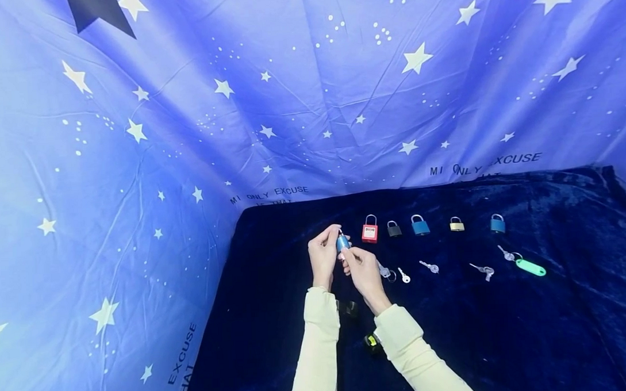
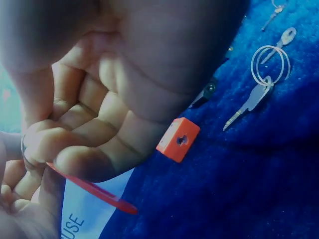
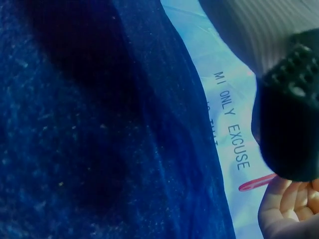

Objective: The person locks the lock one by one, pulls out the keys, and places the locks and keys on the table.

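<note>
In the head view both hands meet left of the row of locks. My left hand (image 1: 324, 251) pinches a red key tag (image 2: 97, 190), a flat strip jutting out past the fingertips in the left wrist view. My right hand (image 1: 364, 268) grips a small blue padlock (image 1: 343, 243), seen edge-on, with the thumb at its lower end. The left fingertips sit right at the padlock's upper end. Fingers hide most of the padlock and whatever joins it to the tag. In the right wrist view the red tag shows beside curled fingers.
On the dark blue velvet cloth (image 1: 504, 338) stands a row: red padlock (image 1: 369, 232), black padlock (image 1: 394, 230), blue padlock (image 1: 420, 226), brass padlock (image 1: 456, 225) and another blue padlock (image 1: 497, 225). Several keys lie nearer, one with a green tag (image 1: 530, 267). A starry curtain (image 1: 310, 103) hangs behind.
</note>
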Tool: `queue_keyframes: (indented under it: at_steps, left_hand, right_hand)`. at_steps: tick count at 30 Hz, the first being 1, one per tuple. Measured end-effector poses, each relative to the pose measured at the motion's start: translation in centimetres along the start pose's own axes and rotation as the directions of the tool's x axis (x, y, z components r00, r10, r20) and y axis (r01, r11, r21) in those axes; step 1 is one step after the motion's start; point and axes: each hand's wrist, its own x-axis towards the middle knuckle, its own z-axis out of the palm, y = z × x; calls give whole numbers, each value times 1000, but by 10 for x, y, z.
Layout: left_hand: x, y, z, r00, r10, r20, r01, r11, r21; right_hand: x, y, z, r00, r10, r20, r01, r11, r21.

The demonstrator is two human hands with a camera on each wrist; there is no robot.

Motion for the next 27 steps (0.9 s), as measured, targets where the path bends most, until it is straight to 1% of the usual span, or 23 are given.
queue_keyframes:
  at_steps: [3,6,11,15,19,21,23,27]
  left_hand:
    - [0,0,0,999,1,-33,0,1000,2]
    - [0,1,0,999,-5,-50,4,1000,-20]
    - [-1,3,3,999,-20,-35,18,999,-50]
    - [-4,3,9,999,-19,-30,18,999,-37]
    - [-6,5,16,998,-11,-57,11,1000,2]
    - [-5,6,17,997,-3,-72,3,1000,-3]
    - [-5,6,17,998,4,-70,-6,999,-36]
    - [-2,7,15,999,1,-44,-7,992,-128]
  right_hand:
    - [4,11,2,999,-30,-20,29,999,-43]
    - [4,15,3,997,-66,-33,64,996,-69]
    - [3,17,4,996,-72,-60,69,996,-63]
    - [1,19,6,993,-76,-89,68,994,-90]
    - [0,18,5,991,-89,-104,78,991,-106]
    - [1,16,4,990,-94,-101,83,991,-107]
    - [2,14,2,990,-101,-93,92,990,-104]
    - [4,11,-1,992,-97,-79,89,991,-101]
